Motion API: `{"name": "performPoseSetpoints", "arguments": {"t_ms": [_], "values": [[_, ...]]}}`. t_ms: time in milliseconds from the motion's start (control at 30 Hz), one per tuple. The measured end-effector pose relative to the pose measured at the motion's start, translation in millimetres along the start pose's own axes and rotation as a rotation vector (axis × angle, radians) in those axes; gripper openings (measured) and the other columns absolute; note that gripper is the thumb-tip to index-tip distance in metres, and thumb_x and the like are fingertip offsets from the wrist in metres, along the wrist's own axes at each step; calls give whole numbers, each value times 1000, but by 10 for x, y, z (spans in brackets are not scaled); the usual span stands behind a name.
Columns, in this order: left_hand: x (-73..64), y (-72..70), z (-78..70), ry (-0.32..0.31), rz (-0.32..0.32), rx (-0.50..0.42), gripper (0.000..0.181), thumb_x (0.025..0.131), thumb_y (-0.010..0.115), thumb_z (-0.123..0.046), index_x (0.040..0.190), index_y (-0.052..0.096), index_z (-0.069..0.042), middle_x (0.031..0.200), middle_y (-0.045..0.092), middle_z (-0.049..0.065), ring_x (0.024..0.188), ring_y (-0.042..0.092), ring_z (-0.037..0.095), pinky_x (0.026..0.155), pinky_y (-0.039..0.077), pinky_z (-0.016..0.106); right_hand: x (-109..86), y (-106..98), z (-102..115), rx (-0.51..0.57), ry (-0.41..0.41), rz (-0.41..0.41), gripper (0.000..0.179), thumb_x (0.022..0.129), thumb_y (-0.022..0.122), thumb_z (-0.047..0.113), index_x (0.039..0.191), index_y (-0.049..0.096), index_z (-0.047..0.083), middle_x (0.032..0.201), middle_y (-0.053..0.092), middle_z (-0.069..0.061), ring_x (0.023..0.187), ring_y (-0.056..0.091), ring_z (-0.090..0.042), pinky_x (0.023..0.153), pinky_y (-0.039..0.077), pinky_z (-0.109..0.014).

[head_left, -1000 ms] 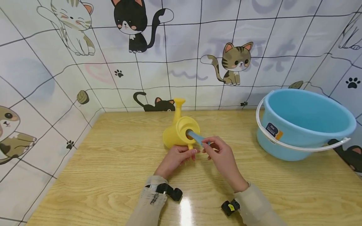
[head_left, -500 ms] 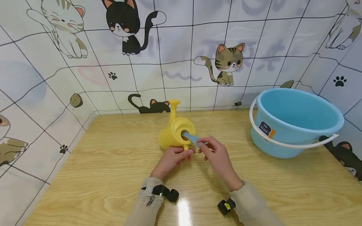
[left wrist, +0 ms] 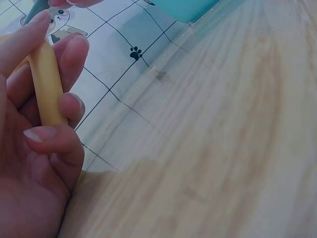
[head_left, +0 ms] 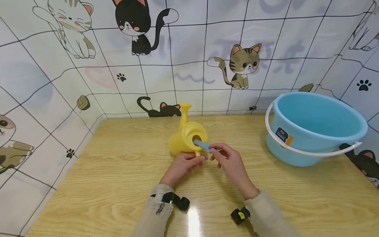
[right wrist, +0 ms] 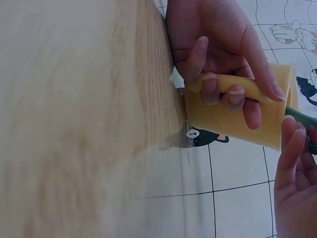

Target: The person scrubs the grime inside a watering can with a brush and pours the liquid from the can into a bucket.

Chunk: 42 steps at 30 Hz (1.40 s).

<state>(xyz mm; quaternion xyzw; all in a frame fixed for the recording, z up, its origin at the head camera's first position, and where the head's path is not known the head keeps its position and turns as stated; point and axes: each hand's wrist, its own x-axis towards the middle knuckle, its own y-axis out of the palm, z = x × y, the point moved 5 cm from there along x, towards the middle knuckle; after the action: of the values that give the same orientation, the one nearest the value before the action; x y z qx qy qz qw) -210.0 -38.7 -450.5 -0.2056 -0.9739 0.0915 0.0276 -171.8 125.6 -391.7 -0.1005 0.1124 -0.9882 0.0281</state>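
Observation:
A yellow watering can (head_left: 179,142) stands on the wooden table, its spout toward the wall and its round opening facing the person. My left hand (head_left: 183,167) grips the can's handle (left wrist: 47,89), fingers curled round it in the left wrist view. With thumb and fingertips, my right hand (head_left: 232,163) pinches a slim blue handle (head_left: 202,144) that reaches into the opening. In the right wrist view this handle (right wrist: 300,117) looks dark green, right at the can's rim. Whatever is at its far end is hidden inside the can.
To the right stands a large light blue bucket (head_left: 296,141) with a white carrying handle (head_left: 314,153) hanging at its front. A cat-patterned wall covering (head_left: 189,49) rises behind the table (head_left: 118,171) and along both sides.
The blue handle now lies at a flatter angle and looks narrower, with the right fingertips slightly nearer the opening. The left hand keeps its grip, and the can stays put; the head view shifts slightly.

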Motion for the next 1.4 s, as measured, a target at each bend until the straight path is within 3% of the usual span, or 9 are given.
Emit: {"name": "performPoseSetpoints", "arguments": {"t_ms": [300, 533, 700, 867, 1067, 1267, 1400], "values": [[-21, 8, -26, -49, 16, -14, 40, 79, 61, -47, 76, 68, -8, 78, 55, 23, 48, 35, 15, 42, 27, 23, -2, -7, -24, -12, -1, -7, 23, 85, 57, 39, 100, 62, 22, 80, 62, -7, 72, 57, -20, 55, 47, -39], [-130, 13, -265, -45, 36, -8, 39, 84, 59, -39, 80, 66, 0, 80, 55, 25, 50, 35, 20, 43, 28, 22, 6, -3, 0, -18, -5, 4, 22, 85, 57, 39, 99, 62, 23, 84, 61, -7, 73, 57, -24, 55, 47, -41], [-150, 21, -319, -30, 37, -7, 38, 85, 59, -36, 80, 65, 1, 81, 55, 27, 50, 34, 24, 43, 28, 22, 2, -7, 8, -23, -3, 8, 22, 86, 57, 38, 99, 62, 22, 84, 62, -7, 74, 57, -28, 56, 47, -42], [-113, 20, -239, -37, 41, -19, 40, 83, 60, -40, 80, 66, 0, 81, 55, 26, 55, 34, 32, 44, 29, 22, 3, -2, 4, -27, -3, 21, 20, 86, 57, 36, 100, 62, 22, 86, 61, -10, 74, 56, -30, 56, 47, -42], [-6, 22, 4, -37, 17, -6, 43, 77, 61, -52, 76, 68, -9, 73, 54, 18, 48, 34, 18, 41, 27, 23, -28, -11, 126, -32, -5, 28, 19, 88, 56, 28, 102, 62, 16, 87, 60, -13, 70, 56, -22, 54, 47, -36], [12, 21, -7, -24, 17, 6, 42, 79, 60, -50, 77, 68, -9, 73, 57, 16, 49, 35, 17, 42, 28, 24, 1, -29, 50, -37, -2, 20, 21, 87, 56, 34, 101, 62, 19, 87, 60, -10, 70, 56, -18, 55, 48, -37], [-11, -8, 12, -41, -3, 22, 42, 79, 61, -50, 77, 69, -9, 62, 49, 8, 46, 32, 15, 40, 27, 25, -15, 3, 141, -16, -17, 38, 19, 89, 55, 25, 103, 62, 13, 87, 61, -15, 70, 57, -18, 53, 47, -35]]}}
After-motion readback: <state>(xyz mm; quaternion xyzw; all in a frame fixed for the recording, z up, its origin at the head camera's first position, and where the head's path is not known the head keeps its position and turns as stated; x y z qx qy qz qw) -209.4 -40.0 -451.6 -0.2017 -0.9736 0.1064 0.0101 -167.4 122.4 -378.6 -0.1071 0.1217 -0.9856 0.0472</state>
